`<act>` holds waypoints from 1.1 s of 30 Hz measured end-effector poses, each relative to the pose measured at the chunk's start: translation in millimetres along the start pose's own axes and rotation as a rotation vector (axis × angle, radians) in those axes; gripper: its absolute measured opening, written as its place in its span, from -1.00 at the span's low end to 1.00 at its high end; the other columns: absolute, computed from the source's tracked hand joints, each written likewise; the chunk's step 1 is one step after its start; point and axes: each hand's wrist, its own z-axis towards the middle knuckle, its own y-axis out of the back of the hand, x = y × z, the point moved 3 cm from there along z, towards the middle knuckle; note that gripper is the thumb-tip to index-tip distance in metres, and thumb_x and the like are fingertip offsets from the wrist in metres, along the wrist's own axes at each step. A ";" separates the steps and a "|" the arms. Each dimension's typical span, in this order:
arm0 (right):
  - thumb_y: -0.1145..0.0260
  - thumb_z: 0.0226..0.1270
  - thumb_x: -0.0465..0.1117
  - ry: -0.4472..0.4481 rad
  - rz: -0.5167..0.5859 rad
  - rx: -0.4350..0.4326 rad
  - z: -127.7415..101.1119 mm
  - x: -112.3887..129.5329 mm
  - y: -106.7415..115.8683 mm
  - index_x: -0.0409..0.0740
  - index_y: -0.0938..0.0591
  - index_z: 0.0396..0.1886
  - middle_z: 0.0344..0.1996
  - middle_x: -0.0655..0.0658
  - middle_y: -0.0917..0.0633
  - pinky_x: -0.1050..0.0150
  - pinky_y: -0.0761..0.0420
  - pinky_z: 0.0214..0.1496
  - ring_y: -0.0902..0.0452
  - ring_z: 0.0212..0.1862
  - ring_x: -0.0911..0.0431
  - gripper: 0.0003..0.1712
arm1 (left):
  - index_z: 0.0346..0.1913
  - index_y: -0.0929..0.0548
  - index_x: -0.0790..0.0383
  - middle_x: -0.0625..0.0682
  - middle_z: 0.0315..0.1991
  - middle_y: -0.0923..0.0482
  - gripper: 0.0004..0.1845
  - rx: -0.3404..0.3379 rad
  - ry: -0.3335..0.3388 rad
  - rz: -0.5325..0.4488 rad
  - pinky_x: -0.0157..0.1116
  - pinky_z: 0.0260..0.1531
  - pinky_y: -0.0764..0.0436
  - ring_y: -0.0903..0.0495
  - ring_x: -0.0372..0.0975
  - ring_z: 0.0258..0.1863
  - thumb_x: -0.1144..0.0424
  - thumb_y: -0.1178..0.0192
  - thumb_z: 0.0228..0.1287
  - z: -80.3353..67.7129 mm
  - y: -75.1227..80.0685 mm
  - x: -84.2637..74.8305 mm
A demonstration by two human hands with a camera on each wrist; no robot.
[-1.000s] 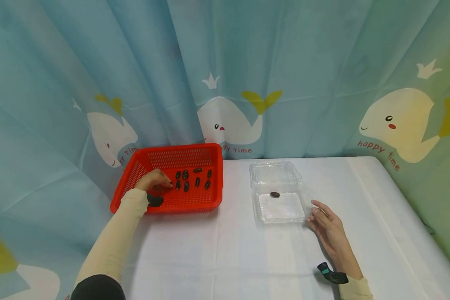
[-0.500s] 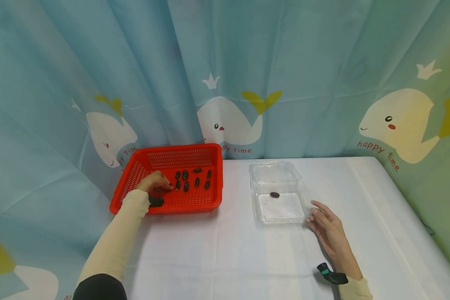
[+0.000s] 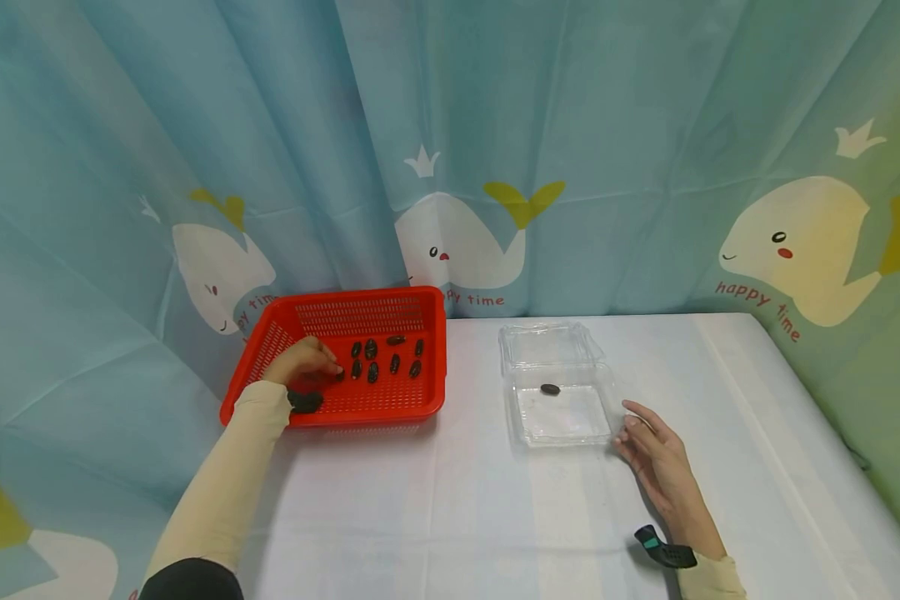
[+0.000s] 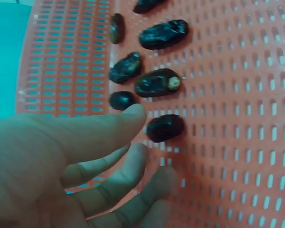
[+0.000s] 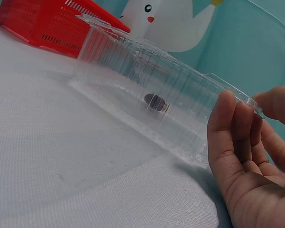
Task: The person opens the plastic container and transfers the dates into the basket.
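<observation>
My left hand [image 3: 302, 360] reaches into the red plastic basket [image 3: 375, 410]. In the left wrist view its thumb and fingers are spread apart, with the fingertips close beside a dark, wrinkled date [image 4: 165, 128] on the basket floor. Several more dates [image 4: 157, 83] lie in loose rows just beyond. On the right, my right hand [image 3: 662, 462] pinches the rim of a clear plastic clamshell box [image 5: 133, 71], thumb on one side and fingers on the other. One date [image 3: 550, 389] lies inside the box, whose lid [image 3: 547, 346] is folded back.
A white cloth covers the table [image 3: 480, 517], with box and basket standing side by side on it. Behind them hangs a blue curtain [image 3: 630, 100] printed with whales. The basket's raised walls surround the left hand.
My left hand has shifted slightly left, and a date now shows just below its fingertips. The right hand and the box stay where they were.
</observation>
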 end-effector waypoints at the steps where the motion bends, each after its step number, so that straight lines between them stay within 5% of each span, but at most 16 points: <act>1: -0.16 0.64 -0.27 0.003 0.001 0.001 -0.2 0.4 -0.2 0.13 -0.53 0.26 -0.13 0.10 -0.59 0.47 -0.71 -0.03 -0.61 -0.17 0.34 -0.67 | -0.17 -0.62 0.47 0.09 -0.26 -0.62 -0.85 -0.006 -0.014 0.000 -0.32 -0.22 -0.57 -0.55 -0.14 -0.23 0.40 -0.31 0.35 -1.7 1.3 -1.9; 9: -0.15 0.64 -0.29 0.026 0.000 0.015 -0.2 3.2 -1.2 0.09 -0.52 0.27 -0.14 0.10 -0.60 0.47 -0.71 -0.03 -0.61 -0.18 0.34 -0.66 | 0.01 -0.55 0.50 0.15 -0.19 -0.52 -0.71 -0.076 -0.049 0.120 -0.25 -0.23 -0.57 -0.50 -0.11 -0.29 0.34 -0.30 0.39 -13.4 9.8 -18.1; 17: -0.14 0.64 -0.29 0.017 0.011 0.011 1.3 2.8 -2.2 0.09 -0.52 0.28 -0.15 0.10 -0.60 0.46 -0.72 -0.04 -0.60 -0.19 0.34 -0.66 | 0.14 -0.54 0.45 0.13 -0.32 -0.57 -0.66 -0.080 -0.098 0.072 -0.27 -0.31 -0.51 -0.58 -0.03 -0.26 0.29 -0.26 0.46 -28.9 3.2 -34.4; 22: -0.14 0.65 -0.29 0.004 0.018 0.021 1.4 2.3 -3.2 0.11 -0.53 0.27 -0.14 0.11 -0.60 0.46 -0.72 -0.04 -0.61 -0.19 0.35 -0.66 | 0.14 -0.56 0.42 0.24 -0.16 -0.63 -0.67 -0.133 -0.148 0.035 -0.22 -0.21 -0.59 -0.67 0.16 -0.03 0.29 -0.26 0.46 -43.5 -7.3 -43.5; 33: -0.13 0.65 -0.30 0.017 0.019 0.017 -0.3 2.7 -1.4 0.11 -0.54 0.27 -0.17 0.11 -0.61 0.47 -0.72 -0.04 -0.61 -0.19 0.34 -0.66 | 0.17 -0.60 0.33 0.24 -0.02 -0.68 -0.70 -0.278 -0.259 -0.121 -0.29 -0.22 -0.53 -0.65 0.00 -0.15 0.29 -0.26 0.48 -76.4 -44.7 -50.8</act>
